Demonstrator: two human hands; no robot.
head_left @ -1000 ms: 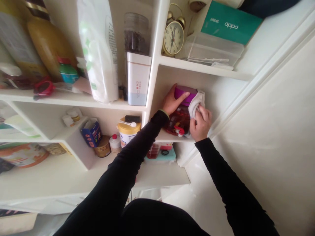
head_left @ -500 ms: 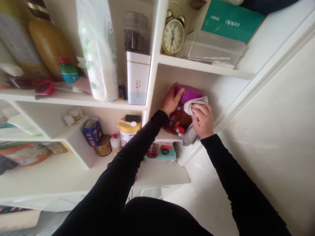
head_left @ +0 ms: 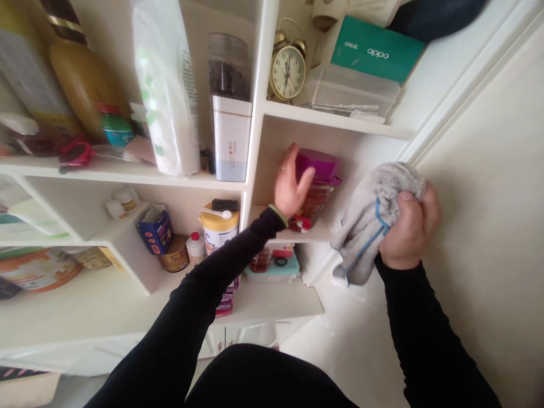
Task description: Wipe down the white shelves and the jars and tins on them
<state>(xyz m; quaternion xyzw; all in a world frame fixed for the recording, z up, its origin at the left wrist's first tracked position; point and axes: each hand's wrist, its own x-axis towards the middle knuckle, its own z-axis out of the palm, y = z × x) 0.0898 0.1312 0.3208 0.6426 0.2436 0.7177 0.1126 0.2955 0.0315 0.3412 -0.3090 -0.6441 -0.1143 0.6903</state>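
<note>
In the right-hand shelf compartment stands a dark reddish see-through container with a purple lid [head_left: 322, 164]. My left hand [head_left: 291, 184] is at its left side, fingers spread and thumb apart; whether it touches the container I cannot tell. A small red and white item [head_left: 300, 223] lies by the container's base, partly hidden by that wrist. Off to the right, away from the shelf, my right hand [head_left: 410, 229] is closed around a bunched grey cloth [head_left: 369, 221] with blue edging, which hangs down to the left.
Above, a gold alarm clock [head_left: 288, 72] and a green-topped box [head_left: 378, 48] share a shelf. Left of the divider stand a white tin [head_left: 232, 139] and a large white bottle [head_left: 170, 102]. A yellow-lidded can [head_left: 219, 226] sits lower, near my left forearm. A white wall borders the right side.
My right hand has pulled the cloth off the container and out to the right. My left hand has opened from its grip around the container's lid. The view has shifted slightly.
</note>
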